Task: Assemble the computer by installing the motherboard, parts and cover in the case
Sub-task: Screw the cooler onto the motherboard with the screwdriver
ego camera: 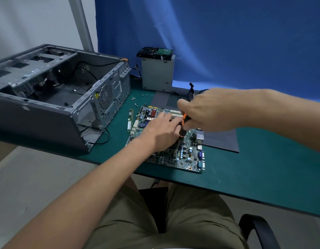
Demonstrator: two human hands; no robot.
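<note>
Head view: the case (pixel 48 97) lies open at 10 o'clock, with only cables showing inside. The motherboard (pixel 173 155) lies outside it, on the tabletop (pixel 263 177) at centre. The cover (pixel 222 139) lies flat at the board's 3 o'clock, a RAM stick (pixel 130 121) at its 9, and loose screws (pixel 133 99) at its 11. I judge the task early: board, parts and cover are all left to install.

The right grip (pixel 209 110) is clamped round the screwdriver (pixel 182 126), tip down over the board's middle. The left grip (pixel 161 130) rests fingers-apart on the board, at the shaft's 9 o'clock. I cannot tell whether it touches the shaft.
</note>
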